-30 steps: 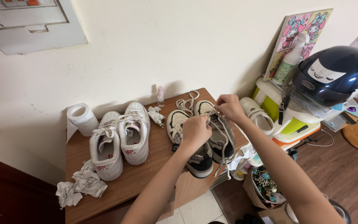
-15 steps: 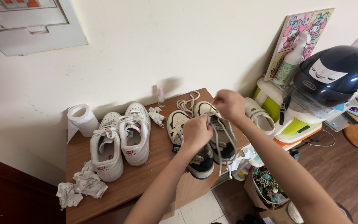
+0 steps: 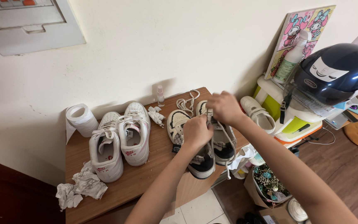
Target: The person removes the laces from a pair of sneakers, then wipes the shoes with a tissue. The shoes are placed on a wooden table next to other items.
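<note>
Left hand and right hand (both fisted) grip the laces.

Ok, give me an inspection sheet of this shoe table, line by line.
Surface: wooden table, against a pale wall.
Job's things: dark-and-cream sneakers, cream laces partly loose; spare lace behind them.
Clutter: white sneakers, crumpled tissues, tissue roll, small bottle.
Grippers: left hand and right hand both gripping the laces.
Cables: thin cable on the floor at right.
Surroundings: dark helmet, spray bottle, cartoon picture, wall panel.
</note>
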